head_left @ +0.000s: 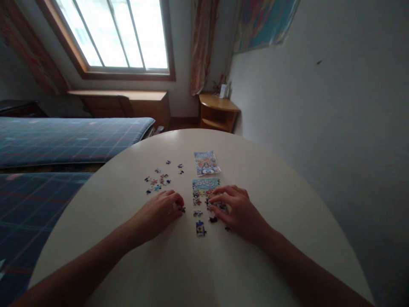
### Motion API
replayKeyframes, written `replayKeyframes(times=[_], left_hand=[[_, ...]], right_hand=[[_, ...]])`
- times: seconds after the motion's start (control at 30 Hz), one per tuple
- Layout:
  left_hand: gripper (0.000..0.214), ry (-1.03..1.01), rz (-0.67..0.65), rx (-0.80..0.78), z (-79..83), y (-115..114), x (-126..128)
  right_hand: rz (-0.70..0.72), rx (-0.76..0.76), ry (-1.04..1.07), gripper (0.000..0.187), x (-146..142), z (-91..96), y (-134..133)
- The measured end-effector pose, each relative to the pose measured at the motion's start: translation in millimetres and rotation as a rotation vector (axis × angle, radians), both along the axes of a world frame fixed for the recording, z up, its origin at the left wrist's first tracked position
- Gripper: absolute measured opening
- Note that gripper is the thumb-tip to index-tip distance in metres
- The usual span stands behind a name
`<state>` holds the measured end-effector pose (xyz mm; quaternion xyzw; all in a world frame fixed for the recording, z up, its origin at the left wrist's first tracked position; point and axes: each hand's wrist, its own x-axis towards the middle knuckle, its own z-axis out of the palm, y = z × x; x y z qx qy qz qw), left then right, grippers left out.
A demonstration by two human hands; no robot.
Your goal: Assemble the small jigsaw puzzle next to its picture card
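The left hand [166, 205] has its thumb and finger pinched on one small puzzle piece [182, 209], just left of the puzzle [204, 185]. The puzzle lies near the middle of the round surface [271, 192], just below the picture sheet [206, 163]. The right hand [234, 209] is over the puzzle's lower right side, with its fingers bent and a little apart. I can't tell if its tips press on a piece.

The little piece could slip, because only its edge is pinched. The right hand could bump the puzzle and pull bits loose, since it rests right on them. Its palm could also push the dark piece [213, 219] away. A piece could be put in wrong, because many look alike and the hand hides part of the puzzle.

Now I count. There are two hands, one puzzle, one picture sheet and one pinched piece. On the left is a bunch of loose pieces [158, 187], about twelve; some touch, so I'm not sure. Below the puzzle are one small bit [198, 213] and one bigger joined bit [200, 229]. One dark piece is by the right thumb, and one more piece [228, 229] peeks out under that hand.
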<state>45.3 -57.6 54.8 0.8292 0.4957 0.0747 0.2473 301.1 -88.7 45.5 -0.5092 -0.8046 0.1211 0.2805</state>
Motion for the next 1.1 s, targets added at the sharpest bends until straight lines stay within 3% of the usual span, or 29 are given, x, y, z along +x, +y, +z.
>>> replayKeyframes(times=[0.2,0.43,0.77,1.1], left_hand=[[0.013,-0.058,-0.024,-0.003,-3.9,0,-2],[0.017,-0.224,-0.045,-0.041,-1.5,-7,10],[0.014,-0.556,0.093,-0.099,-8.9,-22,41],[0.019,-0.722,0.184,-0.093,-15.0,-24,52]], right_hand=[[-0.043,0.017,0.022,0.010,11,6.4,3],[0.046,-0.038,0.078,0.010,-4,4.6,-5],[0.113,-0.127,0.263,0.029,-15,7.3,-14],[0.123,-0.258,0.433,0.017,-9,14.3,-13]])
